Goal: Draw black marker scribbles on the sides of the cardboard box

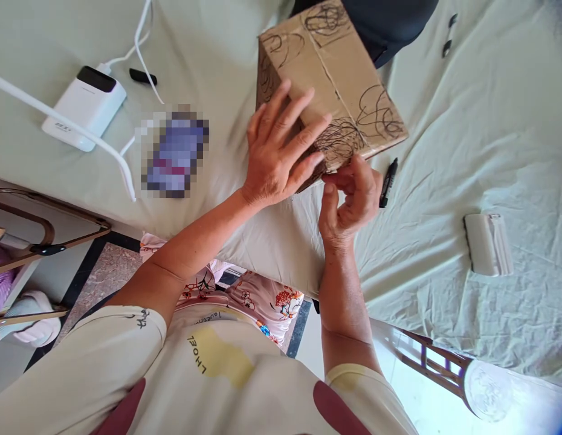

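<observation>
A brown cardboard box (pixel 335 66), taped along its top seam and covered with black scribbles, rests on a pale green sheet. My left hand (pixel 278 151) lies flat on the box's near top corner, fingers spread. My right hand (pixel 351 196) is at the box's near lower corner, thumb and fingers pinched together against the edge; what they pinch is too small to make out. A black marker (pixel 388 181) lies on the sheet just right of that hand.
A white power bank (pixel 84 106) with white cables (pixel 140 42) lies at the left, next to a blurred-out item (pixel 174 151). A white tape cutter (pixel 487 241) sits at the right. Dark small objects (pixel 448 36) lie far right. A wooden bed frame (pixel 49 235) borders the near edge.
</observation>
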Motion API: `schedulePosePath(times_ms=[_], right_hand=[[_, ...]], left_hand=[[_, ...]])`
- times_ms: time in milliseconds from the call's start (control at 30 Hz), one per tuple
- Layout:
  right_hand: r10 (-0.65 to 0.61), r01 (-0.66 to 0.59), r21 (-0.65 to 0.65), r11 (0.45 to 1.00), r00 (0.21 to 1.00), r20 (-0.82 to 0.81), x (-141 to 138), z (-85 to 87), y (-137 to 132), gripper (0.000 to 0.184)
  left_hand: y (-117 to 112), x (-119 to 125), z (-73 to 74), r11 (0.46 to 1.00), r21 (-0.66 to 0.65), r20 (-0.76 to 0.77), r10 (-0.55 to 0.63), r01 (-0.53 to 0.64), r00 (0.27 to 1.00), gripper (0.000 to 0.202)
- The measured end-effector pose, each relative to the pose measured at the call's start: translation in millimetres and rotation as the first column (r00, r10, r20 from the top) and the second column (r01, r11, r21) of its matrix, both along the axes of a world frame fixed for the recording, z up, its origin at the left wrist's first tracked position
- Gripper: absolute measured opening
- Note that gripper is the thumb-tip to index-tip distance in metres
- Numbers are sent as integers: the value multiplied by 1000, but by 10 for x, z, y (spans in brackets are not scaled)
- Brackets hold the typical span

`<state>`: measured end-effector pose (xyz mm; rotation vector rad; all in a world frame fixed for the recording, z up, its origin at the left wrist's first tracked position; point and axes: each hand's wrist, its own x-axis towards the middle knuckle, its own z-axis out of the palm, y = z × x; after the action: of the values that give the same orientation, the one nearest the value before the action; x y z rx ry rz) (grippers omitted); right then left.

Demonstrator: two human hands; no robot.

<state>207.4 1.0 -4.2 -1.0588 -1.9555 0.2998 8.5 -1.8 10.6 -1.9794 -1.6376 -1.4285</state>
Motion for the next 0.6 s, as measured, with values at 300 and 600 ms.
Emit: schedulePosePath(times_ms=[300, 600], right_hand=[[35, 5, 228, 974, 985, -168, 11, 9, 101, 45], [-274, 297, 39, 954, 918, -288, 59, 138, 121, 64]], left_hand=[[54, -35, 29, 907, -105, 188, -384, 408, 904, 59], [18, 4, 71, 915, -118, 309, -335, 385, 890, 42]])
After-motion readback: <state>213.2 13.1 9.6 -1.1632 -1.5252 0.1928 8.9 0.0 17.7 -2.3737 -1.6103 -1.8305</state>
